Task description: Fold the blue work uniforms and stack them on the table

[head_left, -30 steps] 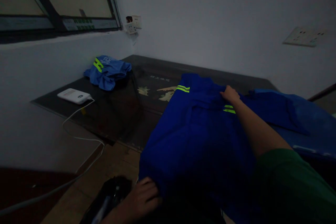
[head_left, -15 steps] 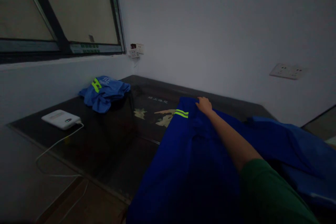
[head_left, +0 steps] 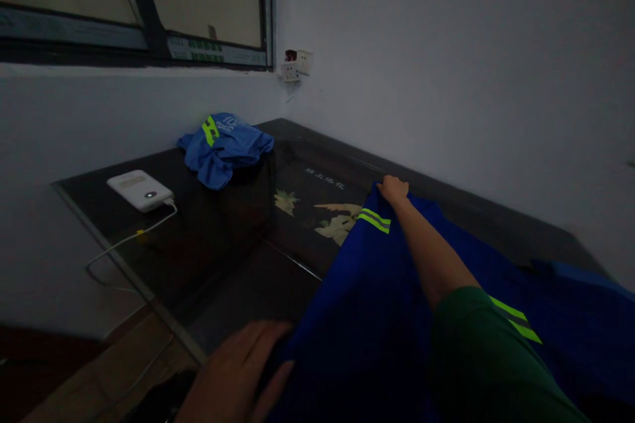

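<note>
A dark blue work garment (head_left: pixel 367 291) with yellow-green reflective bands lies spread over the front and right of the black table. At its far end my right hand (head_left: pixel 394 190) has its fingers closed on the cloth, just beyond one reflective band (head_left: pixel 374 219). My left hand (head_left: pixel 241 367) is low in the view, beside the garment's left edge. Its thumb stands apart from the fingers, and it is slightly blurred. I cannot tell if it touches the cloth.
A crumpled lighter blue garment (head_left: pixel 225 149) lies at the table's back left. Nearer sits a white device (head_left: pixel 140 190) with a cable (head_left: pixel 131 236) hanging over the left edge. The black table (head_left: pixel 218 264) meets the wall behind, under sockets (head_left: pixel 292 71). More blue cloth (head_left: pixel 590 277) lies at right.
My left hand has come into view at the bottom. The right hand still grips the far end of the garment. The view has shifted, and a second reflective band now shows at right.
</note>
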{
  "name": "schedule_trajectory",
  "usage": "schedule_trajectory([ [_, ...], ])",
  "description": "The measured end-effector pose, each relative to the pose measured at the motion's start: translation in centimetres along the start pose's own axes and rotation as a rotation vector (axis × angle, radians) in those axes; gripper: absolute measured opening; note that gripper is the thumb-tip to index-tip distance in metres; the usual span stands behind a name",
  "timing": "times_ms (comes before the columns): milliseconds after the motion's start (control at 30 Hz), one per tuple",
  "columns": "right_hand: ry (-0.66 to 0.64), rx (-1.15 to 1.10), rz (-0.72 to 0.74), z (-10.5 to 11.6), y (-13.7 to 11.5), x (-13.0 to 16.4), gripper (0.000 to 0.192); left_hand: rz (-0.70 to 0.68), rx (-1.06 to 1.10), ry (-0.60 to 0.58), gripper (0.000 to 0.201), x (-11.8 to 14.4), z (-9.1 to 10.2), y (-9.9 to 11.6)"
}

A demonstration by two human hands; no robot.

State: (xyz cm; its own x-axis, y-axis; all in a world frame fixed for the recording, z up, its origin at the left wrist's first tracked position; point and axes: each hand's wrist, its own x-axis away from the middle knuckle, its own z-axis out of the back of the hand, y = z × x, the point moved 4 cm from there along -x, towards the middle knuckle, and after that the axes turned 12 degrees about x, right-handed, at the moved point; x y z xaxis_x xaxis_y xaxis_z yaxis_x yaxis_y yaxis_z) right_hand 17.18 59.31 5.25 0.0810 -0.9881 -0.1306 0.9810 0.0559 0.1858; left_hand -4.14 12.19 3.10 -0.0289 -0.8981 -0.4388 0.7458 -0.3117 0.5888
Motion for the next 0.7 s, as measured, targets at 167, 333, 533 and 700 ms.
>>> schedule_trajectory([
  [167,-0.017,-0.033,0.000,-1.2,-0.2,-0.5,0.030,0.225,-0.132,-0.306,0.026,-6.1,-5.7,0.5],
  [333,-0.042,-0.073,-0.014,-2.0,0.3,-1.6,0.032,0.427,-0.017,-0.460,0.024,-5.5,-7.5,-1.4],
  [533,-0.022,-0.092,0.000,-3.4,-0.5,-1.6,0.031,0.505,-0.058,-0.441,0.033,-5.6,-5.8,-2.0],
  [700,0.070,-0.070,0.061,-2.9,-1.5,-0.4,0.031,0.192,-0.295,-0.218,0.032,-6.3,-5.9,-1.6],
])
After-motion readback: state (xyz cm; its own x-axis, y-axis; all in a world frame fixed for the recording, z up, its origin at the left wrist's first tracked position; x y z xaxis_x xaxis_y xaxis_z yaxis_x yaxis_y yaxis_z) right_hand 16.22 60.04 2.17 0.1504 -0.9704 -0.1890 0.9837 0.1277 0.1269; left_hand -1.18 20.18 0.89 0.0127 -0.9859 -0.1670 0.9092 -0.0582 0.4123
